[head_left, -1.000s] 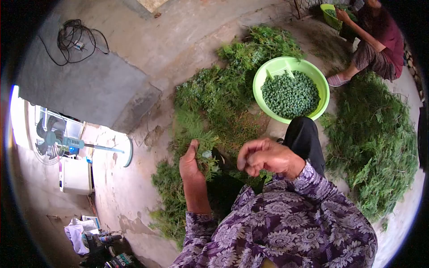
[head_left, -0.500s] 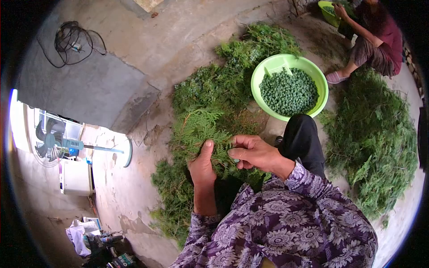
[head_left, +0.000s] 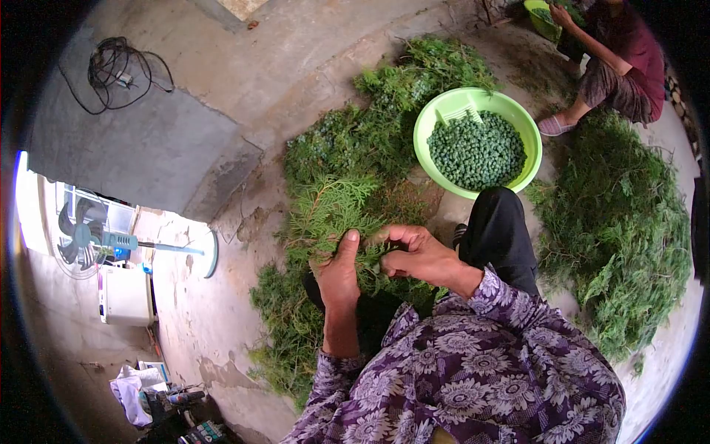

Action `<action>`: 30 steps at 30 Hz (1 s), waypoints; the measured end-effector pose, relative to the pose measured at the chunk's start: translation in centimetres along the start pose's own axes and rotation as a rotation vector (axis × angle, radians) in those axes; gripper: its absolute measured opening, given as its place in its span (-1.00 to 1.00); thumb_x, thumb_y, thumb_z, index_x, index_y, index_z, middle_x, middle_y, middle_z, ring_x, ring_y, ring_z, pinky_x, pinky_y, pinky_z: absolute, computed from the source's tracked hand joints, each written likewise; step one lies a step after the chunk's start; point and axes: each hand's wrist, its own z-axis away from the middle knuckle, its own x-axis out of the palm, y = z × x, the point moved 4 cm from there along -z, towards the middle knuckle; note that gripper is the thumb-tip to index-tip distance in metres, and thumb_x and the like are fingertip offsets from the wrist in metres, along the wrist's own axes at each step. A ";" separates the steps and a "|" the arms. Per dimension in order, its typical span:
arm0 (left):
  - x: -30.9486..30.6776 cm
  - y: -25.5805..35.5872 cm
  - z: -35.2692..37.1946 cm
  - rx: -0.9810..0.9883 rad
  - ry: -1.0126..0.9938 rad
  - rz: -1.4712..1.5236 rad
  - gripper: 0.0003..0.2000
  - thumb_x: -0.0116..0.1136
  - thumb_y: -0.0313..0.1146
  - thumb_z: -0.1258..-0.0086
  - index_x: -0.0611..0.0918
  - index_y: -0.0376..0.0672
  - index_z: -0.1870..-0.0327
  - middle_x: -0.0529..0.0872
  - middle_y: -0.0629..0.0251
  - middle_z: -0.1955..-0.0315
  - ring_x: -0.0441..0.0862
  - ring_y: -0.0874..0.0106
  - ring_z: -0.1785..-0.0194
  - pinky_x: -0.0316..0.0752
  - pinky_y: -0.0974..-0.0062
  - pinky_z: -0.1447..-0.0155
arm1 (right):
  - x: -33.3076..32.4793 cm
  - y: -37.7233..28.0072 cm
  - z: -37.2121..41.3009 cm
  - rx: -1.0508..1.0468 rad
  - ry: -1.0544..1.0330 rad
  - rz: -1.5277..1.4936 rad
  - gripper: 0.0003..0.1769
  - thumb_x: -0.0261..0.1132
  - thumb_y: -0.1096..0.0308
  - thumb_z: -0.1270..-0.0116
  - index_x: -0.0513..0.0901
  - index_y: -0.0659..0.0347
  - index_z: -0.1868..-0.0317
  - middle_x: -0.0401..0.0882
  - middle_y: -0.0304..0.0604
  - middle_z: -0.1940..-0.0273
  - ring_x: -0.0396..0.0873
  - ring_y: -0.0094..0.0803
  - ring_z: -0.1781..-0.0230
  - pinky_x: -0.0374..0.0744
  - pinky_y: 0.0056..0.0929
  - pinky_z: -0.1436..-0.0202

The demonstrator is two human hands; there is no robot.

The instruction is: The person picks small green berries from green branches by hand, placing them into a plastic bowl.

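Note:
My left hand is closed around a leafy cypress-like sprig, thumb pressed on top, with the flat green fronds fanning out beyond it. Close by on the right, my right hand has its fingers bent in at the sprig's edge. Whatever lies inside those curled fingers is hidden. A light green basin stands past my knee. Small round blue-green cones fill much of it, and a slotted part of the same green shows at its rim.
Cut branches lie heaped ahead of me, and another heap is at the right. A person sits at upper right with a second green basin. A standing fan and a coiled black cable are at the left.
My right hand's index finger has straightened a little over the sprig, and a small greenish bit seen at its fingertips no longer shows. The left hand keeps its hold.

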 end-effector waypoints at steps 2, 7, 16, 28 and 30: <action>0.4 0.3 0.3 0.014 -0.013 -0.046 -0.70 0.20 -0.54 -0.12 0.49 -0.28 0.09 0.57 0.33 0.23 0.49 0.52 0.19 0.39 0.57 0.05 | -0.1 0.5 -0.3 -0.032 0.022 0.049 -0.74 0.18 0.47 -0.13 0.50 0.22 0.12 0.47 -0.35 0.55 0.37 -0.69 0.61 0.33 -0.71 0.56; 0.8 0.4 0.5 -0.020 -0.073 -0.064 -0.70 0.20 -0.53 -0.11 0.49 -0.29 0.10 0.58 0.33 0.22 0.50 0.53 0.19 0.39 0.57 0.06 | -0.8 2.3 -0.5 0.099 0.115 -0.255 -0.78 0.28 0.33 -0.10 0.50 0.23 0.27 0.48 -0.35 0.55 0.40 -0.67 0.63 0.32 -0.72 0.63; 0.3 -0.2 0.1 -0.128 -0.077 -0.096 -0.75 0.22 -0.49 -0.11 0.54 -0.28 0.16 0.59 0.35 0.25 0.50 0.54 0.21 0.39 0.56 0.10 | -0.8 1.2 0.1 0.146 -0.057 -0.125 -0.75 0.32 0.36 -0.03 0.50 0.20 0.26 0.48 -0.35 0.56 0.40 -0.66 0.65 0.35 -0.70 0.63; 0.3 -1.6 -0.3 -0.203 -0.018 0.095 -0.73 0.20 -0.50 -0.13 0.52 -0.27 0.12 0.59 0.36 0.24 0.50 0.52 0.21 0.39 0.55 0.07 | 0.0 1.1 0.5 0.050 0.117 -0.234 -0.75 0.28 0.49 -0.06 0.47 0.14 0.22 0.42 -0.42 0.58 0.36 -0.73 0.65 0.32 -0.74 0.65; 0.3 -1.8 -0.5 -0.179 -0.005 0.076 -0.74 0.19 -0.49 -0.14 0.52 -0.27 0.13 0.59 0.36 0.24 0.50 0.52 0.21 0.39 0.54 0.07 | 0.5 0.9 0.6 -0.024 0.121 -0.166 -0.75 0.27 0.50 -0.07 0.46 0.16 0.22 0.41 -0.41 0.59 0.36 -0.73 0.65 0.32 -0.73 0.64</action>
